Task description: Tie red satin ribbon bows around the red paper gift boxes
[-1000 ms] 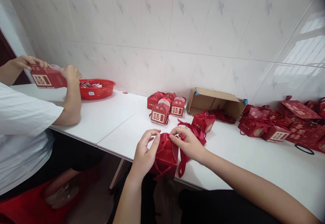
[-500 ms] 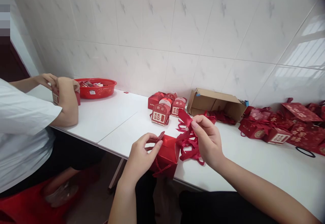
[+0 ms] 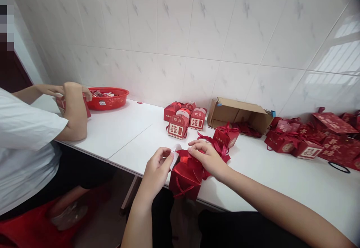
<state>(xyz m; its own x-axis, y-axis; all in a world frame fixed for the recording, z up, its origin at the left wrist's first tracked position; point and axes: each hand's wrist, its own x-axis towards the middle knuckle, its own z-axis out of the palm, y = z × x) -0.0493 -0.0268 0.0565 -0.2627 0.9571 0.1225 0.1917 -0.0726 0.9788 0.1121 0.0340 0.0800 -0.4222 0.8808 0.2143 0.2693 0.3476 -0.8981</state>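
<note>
A small red gift box (image 3: 184, 178) with a twisted red cord on its side stands at the table's front edge, its top open. My left hand (image 3: 159, 169) pinches a raised flap (image 3: 176, 153) of this box, the flap's white inner face showing. Over the box's top, my right hand (image 3: 206, 156) has its thumb and fingertips closed on a red ribbon (image 3: 183, 153). Loose red ribbons (image 3: 206, 140) lie behind the box, partly hidden by my right hand. Just beyond them sits a closed red box (image 3: 225, 134) tied with a bow.
Several red boxes with white labels (image 3: 177, 128) stand near the wall. A cardboard carton (image 3: 239, 109) lies on its side, red ribbons inside. More red boxes (image 3: 306, 146) and a black ring (image 3: 339, 167) are at right. A co-worker (image 3: 30, 128) handles a box beside a red basin (image 3: 112, 103).
My right hand has come down and left, bringing the ribbon from above the table to the box top. My left hand has turned the flap upright. The bow-tied box behind is now uncovered.
</note>
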